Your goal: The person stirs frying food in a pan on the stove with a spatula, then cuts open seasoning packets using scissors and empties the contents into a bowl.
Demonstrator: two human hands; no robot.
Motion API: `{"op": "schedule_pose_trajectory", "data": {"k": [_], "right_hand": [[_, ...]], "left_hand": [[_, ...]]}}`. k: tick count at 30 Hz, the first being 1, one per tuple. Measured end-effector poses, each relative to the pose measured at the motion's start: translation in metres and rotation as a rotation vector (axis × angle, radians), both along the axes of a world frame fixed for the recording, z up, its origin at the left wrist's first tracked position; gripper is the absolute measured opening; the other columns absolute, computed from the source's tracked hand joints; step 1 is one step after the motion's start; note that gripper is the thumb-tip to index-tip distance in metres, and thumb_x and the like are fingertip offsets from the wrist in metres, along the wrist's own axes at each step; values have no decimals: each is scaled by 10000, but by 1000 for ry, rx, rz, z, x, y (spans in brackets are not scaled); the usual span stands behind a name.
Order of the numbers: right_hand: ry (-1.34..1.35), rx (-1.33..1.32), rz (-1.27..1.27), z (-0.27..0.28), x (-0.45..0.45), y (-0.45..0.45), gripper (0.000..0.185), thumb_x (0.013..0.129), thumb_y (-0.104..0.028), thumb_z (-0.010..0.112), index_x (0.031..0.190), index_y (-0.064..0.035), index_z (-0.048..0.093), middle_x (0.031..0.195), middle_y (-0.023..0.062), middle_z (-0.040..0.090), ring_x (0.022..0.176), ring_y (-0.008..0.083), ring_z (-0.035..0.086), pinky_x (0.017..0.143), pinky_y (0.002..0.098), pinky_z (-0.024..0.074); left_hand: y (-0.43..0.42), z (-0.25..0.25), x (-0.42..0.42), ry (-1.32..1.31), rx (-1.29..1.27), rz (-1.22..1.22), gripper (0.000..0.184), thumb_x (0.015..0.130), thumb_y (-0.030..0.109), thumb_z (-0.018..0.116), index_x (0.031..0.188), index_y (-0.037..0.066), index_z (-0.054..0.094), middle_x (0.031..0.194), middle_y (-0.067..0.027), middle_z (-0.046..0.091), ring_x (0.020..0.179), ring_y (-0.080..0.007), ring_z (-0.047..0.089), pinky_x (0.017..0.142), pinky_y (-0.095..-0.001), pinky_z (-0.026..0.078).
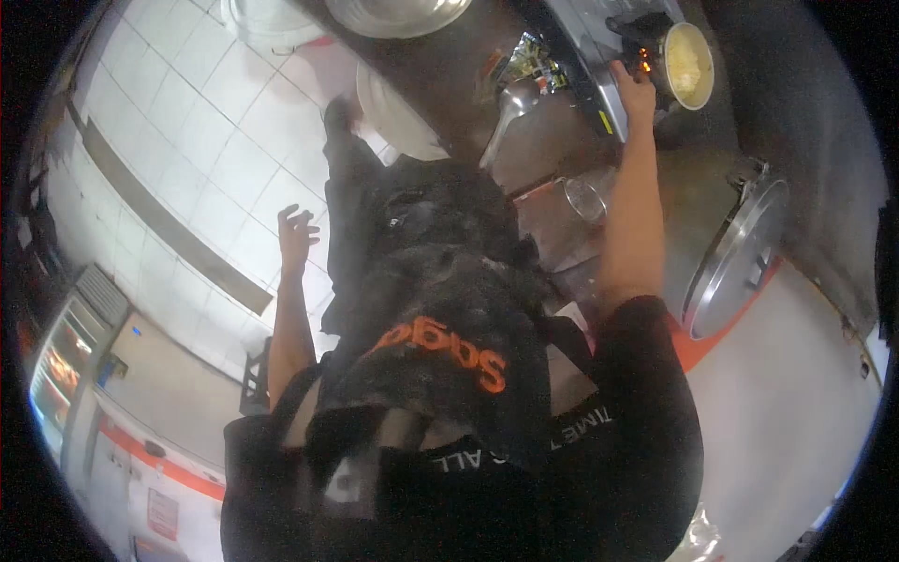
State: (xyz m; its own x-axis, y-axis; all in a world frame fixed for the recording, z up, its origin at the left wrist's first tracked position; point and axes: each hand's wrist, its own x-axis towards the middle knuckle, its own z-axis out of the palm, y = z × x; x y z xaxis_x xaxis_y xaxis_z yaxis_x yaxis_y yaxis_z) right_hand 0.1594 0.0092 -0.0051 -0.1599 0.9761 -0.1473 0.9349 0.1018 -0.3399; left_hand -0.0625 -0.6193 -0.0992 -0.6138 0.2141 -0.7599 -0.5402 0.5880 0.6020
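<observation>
My left hand (pixel 298 229) hangs in the air over the white tiled floor, its fingers loosely apart and holding nothing. On the other side, my right arm stretches out to the gas stove (pixel 585 56). There my right hand (pixel 637 92) is at the stove's front, fingers bent together; what they grip, if anything, is too small to tell. Just beyond the fingers glows an orange flame (pixel 645 60). Beside it is a pot (pixel 709 80) with a pale rim, containing yellowish food (pixel 688 64). A dark apron (pixel 440 290) with orange lettering covers my front.
A metal ladle (pixel 513 108) lies on the counter near a shiny printed packet (pixel 534 64). Closer to my arm are a glass-like round container (pixel 585 199) and a large metal lid (pixel 740 258). Large metal basins (pixel 398 11) stand at the top; a white round tub (pixel 398 117) is below them.
</observation>
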Motion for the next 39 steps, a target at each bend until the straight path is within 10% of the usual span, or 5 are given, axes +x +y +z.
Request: {"op": "schedule_pose_trajectory", "data": {"k": [14,16,20,29,39], "right_hand": [[92,11,-210,-56,18,18,895,661,-620,684,1084,165,612,1121,329,613,1104,384,592,972,414,426],[220,-42,-233,-47,8,9,531,716,-484,758,739,30,625,588,43,492,453,138,435,431,312,327],[308,-4,-147,-45,14,1,424,771,-414,745,708,-18,607,560,-4,425,439,111,386,423,299,289],[85,150,-54,-14,73,-76,783,736,-511,704,1251,59,555,1229,287,581,1179,376,551,991,406,402],[126,99,17,-24,75,-33,838,735,-456,745,1304,104,488,1197,251,608,1105,322,589,980,354,414]], "left_hand": [[-78,-33,151,-183,-178,152,384,911,192,582,1244,56,447,979,-135,659,747,-196,626,632,-330,486],[-70,-25,146,-174,-186,141,384,916,190,578,1249,59,440,989,-148,658,761,-211,638,639,-329,495],[-56,-25,134,-197,-128,176,413,942,232,568,1283,58,415,1046,-139,646,789,-176,613,644,-309,494],[-36,-30,124,-221,-8,266,447,963,248,550,1315,33,378,1128,-167,608,862,-180,603,664,-305,503],[-40,-22,118,-219,-72,197,414,962,241,553,1294,47,400,1102,-153,616,819,-164,600,623,-284,486]]}}
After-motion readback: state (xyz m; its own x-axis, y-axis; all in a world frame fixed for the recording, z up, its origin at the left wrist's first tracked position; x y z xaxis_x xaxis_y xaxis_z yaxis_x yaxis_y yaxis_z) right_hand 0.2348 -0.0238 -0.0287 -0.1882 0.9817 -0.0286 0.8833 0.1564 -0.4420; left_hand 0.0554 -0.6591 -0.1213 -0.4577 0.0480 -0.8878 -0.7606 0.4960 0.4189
